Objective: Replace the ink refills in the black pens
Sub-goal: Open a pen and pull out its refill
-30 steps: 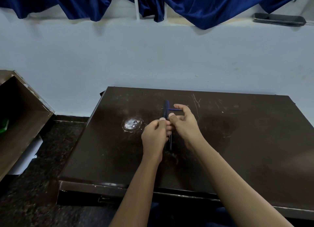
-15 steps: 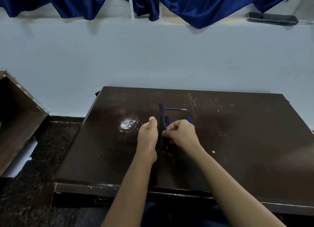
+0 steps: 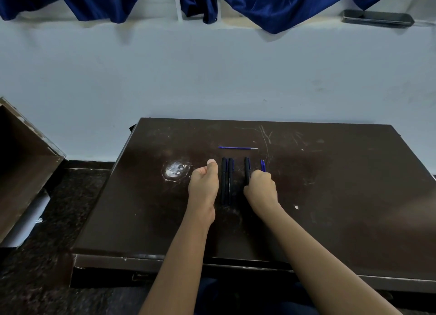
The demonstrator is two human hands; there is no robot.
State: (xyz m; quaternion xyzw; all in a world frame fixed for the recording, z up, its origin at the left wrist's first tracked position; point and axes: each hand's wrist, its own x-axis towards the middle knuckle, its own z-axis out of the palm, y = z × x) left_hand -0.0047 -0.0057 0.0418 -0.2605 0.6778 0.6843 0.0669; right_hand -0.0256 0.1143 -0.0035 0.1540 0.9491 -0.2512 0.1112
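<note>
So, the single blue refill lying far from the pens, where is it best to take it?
Pinch the blue refill near its middle, coming from above, with thumb and fingertip on its near and far sides. It is thin, lies flat and crosswise on the table, and nothing crowds it.

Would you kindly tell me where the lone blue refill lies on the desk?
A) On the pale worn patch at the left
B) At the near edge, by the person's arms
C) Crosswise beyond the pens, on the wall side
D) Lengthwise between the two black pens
C: the lone blue refill lies crosswise on the desk, on the wall side of the black pens and apart from them.
</note>
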